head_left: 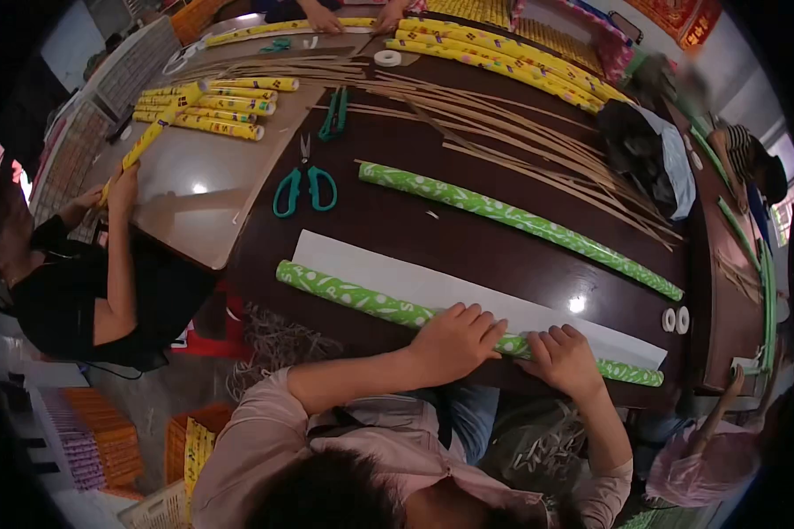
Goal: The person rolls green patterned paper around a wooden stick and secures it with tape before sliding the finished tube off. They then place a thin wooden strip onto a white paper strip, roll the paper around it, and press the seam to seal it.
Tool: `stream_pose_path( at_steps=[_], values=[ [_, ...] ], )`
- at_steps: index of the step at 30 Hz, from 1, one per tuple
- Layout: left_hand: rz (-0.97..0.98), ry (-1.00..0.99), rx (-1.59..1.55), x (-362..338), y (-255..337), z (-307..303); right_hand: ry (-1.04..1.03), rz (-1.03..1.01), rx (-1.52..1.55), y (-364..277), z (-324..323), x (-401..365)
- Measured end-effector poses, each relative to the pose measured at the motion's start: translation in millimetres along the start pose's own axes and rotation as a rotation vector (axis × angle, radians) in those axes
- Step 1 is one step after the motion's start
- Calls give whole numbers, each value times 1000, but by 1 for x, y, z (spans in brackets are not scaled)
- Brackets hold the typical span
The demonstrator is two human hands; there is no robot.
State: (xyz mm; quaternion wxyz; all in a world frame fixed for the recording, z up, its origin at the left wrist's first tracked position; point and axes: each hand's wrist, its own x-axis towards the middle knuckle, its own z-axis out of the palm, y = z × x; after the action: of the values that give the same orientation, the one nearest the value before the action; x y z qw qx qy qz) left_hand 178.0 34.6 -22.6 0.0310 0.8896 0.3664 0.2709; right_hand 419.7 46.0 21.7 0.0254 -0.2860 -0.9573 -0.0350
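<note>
Green paper roll (353,297) is pressed onto the white sheet (388,275) by the left hand (454,339) and right hand (565,357), grip flat and released, likely so rolling away is stopped.

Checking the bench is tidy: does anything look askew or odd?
The bamboo strips lie fanned and crossing, not bundled; teal scissors sit open nearby. The green roll under the left hand and right hand lies straight along the white paper.
</note>
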Motion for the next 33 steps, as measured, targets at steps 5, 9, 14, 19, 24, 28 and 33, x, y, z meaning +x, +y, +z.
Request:
stream_pose_path(
  at_steps=[5,9,14,19,24,28,33],
  values=[
    [78,19,-29,-5,-9,-11,24,-44,-33,17,3,1],
    [20,-6,77,-37,-41,-46,-18,-55,-61,25,3,-5],
    [-124,-86,130,-79,-81,-80,-69,-61,-59,30,5,-7],
    [-132,-45,64,-84,-91,-81,-134,-124,-28,34,-10,7],
    [-121,-39,21,-82,-94,-78,104,-171,-127,59,-56,115],
    [-120,-61,-8,-79,-94,-83,475,122,86,98,-25,260],
    [-134,-93,-13,-87,-90,-79,175,710,-62,137,78,358]
  ],
)
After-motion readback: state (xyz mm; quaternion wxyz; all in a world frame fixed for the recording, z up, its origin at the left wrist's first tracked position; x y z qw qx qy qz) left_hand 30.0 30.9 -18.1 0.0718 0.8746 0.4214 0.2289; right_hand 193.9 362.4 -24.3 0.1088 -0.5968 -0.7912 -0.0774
